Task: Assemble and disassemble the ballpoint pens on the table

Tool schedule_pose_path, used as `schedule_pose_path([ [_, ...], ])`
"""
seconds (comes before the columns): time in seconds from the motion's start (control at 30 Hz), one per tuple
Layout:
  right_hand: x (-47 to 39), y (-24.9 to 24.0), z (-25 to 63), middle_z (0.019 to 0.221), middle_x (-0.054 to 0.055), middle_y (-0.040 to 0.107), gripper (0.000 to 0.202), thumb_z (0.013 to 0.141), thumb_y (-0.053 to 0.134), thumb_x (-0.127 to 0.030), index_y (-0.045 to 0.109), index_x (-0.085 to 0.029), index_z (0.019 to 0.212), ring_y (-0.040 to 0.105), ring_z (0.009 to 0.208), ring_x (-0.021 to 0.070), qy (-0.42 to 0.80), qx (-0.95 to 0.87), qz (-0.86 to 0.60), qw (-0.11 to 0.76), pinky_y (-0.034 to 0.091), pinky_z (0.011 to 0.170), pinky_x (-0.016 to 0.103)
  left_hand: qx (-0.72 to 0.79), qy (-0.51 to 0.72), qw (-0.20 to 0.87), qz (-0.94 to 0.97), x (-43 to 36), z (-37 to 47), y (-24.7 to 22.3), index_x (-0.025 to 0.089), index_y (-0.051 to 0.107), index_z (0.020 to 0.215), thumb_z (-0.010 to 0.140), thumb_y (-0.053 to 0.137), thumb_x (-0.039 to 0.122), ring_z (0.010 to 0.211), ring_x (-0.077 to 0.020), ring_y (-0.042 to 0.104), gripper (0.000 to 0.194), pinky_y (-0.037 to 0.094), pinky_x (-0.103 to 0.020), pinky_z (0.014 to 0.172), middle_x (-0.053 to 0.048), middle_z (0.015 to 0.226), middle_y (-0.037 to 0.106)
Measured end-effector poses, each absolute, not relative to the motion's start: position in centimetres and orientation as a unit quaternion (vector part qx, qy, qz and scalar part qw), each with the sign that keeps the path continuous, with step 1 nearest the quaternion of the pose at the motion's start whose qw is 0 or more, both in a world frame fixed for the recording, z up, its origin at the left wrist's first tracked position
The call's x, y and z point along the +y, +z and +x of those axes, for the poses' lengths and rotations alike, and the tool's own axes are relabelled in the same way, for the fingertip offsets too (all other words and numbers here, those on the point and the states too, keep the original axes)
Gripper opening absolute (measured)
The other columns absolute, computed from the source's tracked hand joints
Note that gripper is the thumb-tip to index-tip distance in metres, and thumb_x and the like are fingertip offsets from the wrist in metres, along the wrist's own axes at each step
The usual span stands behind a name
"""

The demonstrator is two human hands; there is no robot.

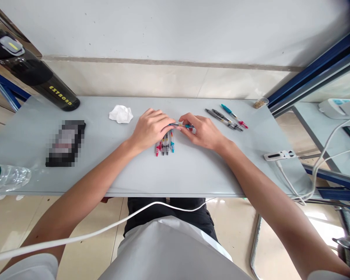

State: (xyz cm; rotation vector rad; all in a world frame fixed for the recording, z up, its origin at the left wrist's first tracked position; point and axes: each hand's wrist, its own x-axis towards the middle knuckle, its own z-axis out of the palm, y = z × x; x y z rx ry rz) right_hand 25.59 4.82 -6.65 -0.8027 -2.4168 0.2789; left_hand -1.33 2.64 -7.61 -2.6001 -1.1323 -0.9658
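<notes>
Between my two hands, just above the table, a teal pen (pixel 180 125) is held level. My left hand (pixel 154 125) pinches its left end, and my right hand (pixel 200 130) has thumb and forefinger closed on its right end. Under and beside my left hand, a row of several pens lies on the table, among them a red pen (pixel 157 149), black ones and a blue pen (pixel 172 142); their far ends are partly hidden by the fingers. To the right of my right hand lie several black pens (pixel 223 118) and a teal pen with a red end (pixel 234 115).
On the grey table (pixel 175 179) are a crumpled tissue (pixel 121 114), a blurred dark object (pixel 65 144), a black bottle (pixel 37 72) and a clear water bottle (pixel 13 178). At the right stand a small cup (pixel 260 102) and a white plug strip (pixel 279 155) with cables.
</notes>
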Motion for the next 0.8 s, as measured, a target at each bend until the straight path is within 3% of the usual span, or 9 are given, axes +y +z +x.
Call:
schedule_pose_path([
  [0.07,4.84,-6.64,25.6,0.098,0.008,0.079,0.037,0.121,0.056,-0.058,0.067,-0.024,0.12,0.066,0.078,0.0233,0.103,-0.903,-0.293,0.297,0.046,0.074,0.037,-0.378,-0.321,0.073,-0.865,2.65,-1.35,-7.57,0.023,0.083,0.115,0.119,0.066,0.038,0.095,-0.027,0.073,0.024,0.045,-0.046,0.086,-0.008,0.102,0.087],
  [0.23,4.96,-6.53,25.67,0.093,0.009,0.078,0.042,0.125,0.042,-0.054,0.07,-0.024,0.115,0.064,0.077,0.0243,0.085,-0.915,-0.288,0.269,0.043,0.074,0.038,-0.373,-0.328,0.08,-0.864,2.66,-1.38,-7.55,0.022,0.083,0.114,0.119,0.068,0.039,0.094,-0.027,0.074,0.023,0.046,-0.045,0.086,-0.008,0.1,0.087],
  [0.4,4.96,-6.5,25.71,0.099,0.009,0.079,0.041,0.122,0.051,-0.061,0.068,-0.024,0.121,0.067,0.078,0.0238,0.094,-0.908,-0.294,0.284,0.046,0.074,0.037,-0.369,-0.326,0.094,-0.865,2.64,-1.39,-7.55,0.022,0.083,0.115,0.118,0.07,0.037,0.094,-0.0264,0.075,0.02,0.046,-0.044,0.085,-0.007,0.101,0.087],
  [0.53,4.93,-6.43,25.65,0.094,0.009,0.078,0.043,0.125,0.041,-0.055,0.07,-0.024,0.113,0.066,0.078,0.0248,0.09,-0.915,-0.287,0.27,0.045,0.075,0.039,-0.37,-0.327,0.089,-0.865,2.62,-1.36,-7.51,0.022,0.083,0.114,0.118,0.069,0.039,0.093,-0.0265,0.075,0.021,0.046,-0.045,0.086,-0.007,0.101,0.088],
  [0.7,4.8,-6.42,25.58,0.102,0.009,0.081,0.043,0.121,0.052,-0.064,0.069,-0.024,0.12,0.07,0.081,0.0245,0.1,-0.904,-0.294,0.294,0.047,0.075,0.038,-0.378,-0.323,0.07,-0.865,2.58,-1.35,-7.49,0.023,0.083,0.116,0.119,0.067,0.038,0.095,-0.0276,0.074,0.022,0.046,-0.046,0.087,-0.009,0.103,0.088],
  [0.8,4.75,-6.32,25.53,0.098,0.009,0.08,0.042,0.124,0.045,-0.058,0.068,-0.025,0.113,0.066,0.076,0.0232,0.096,-0.906,-0.292,0.291,0.044,0.072,0.037,-0.377,-0.324,0.073,-0.865,2.6,-1.36,-7.45,0.023,0.083,0.115,0.119,0.067,0.041,0.094,-0.0277,0.074,0.025,0.046,-0.046,0.086,-0.008,0.102,0.088],
])
